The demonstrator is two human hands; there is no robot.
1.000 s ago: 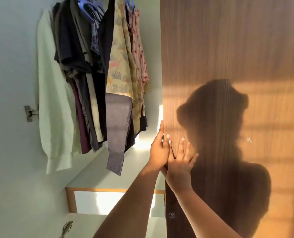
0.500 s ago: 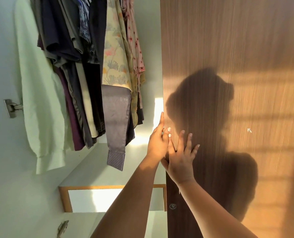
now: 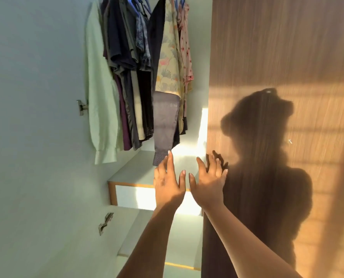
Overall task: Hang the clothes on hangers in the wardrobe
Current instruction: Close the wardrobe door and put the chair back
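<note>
Both hands up at lower centre of frame, fingers spread & straight, holding nothing. Left hand (image 3: 168,184) sits in front of the open wardrobe gap, fingertips just under the hem of a grey garment (image 3: 165,125); can't tell if they touch it. Right hand (image 3: 208,182) is just beside it, thumbs near each other but apart, fingers near the edge of the brown wood door (image 3: 277,57) that fills the right half of frame. Contact w/ the door edge not clear.

Clothes (image 3: 131,63) hang in a packed row at upper centre, inside the wardrobe: pale green long-sleeve shirt (image 3: 101,93) at the left end, then dark navy, purple & beige pieces, a yellow floral top (image 3: 169,63), and a pink patterned one (image 3: 186,49) nearest the door. Blue hangers (image 3: 137,3) just visible at top edge.

Below the clothes: white shelf w/ wood-trimmed drawer front (image 3: 131,195), sunlit. Two metal hinges (image 3: 82,107) on the white inner wall, left side; second one (image 3: 106,222) lower down.

Person's shadow (image 3: 267,157) falls on the door, warm light bands across it.
</note>
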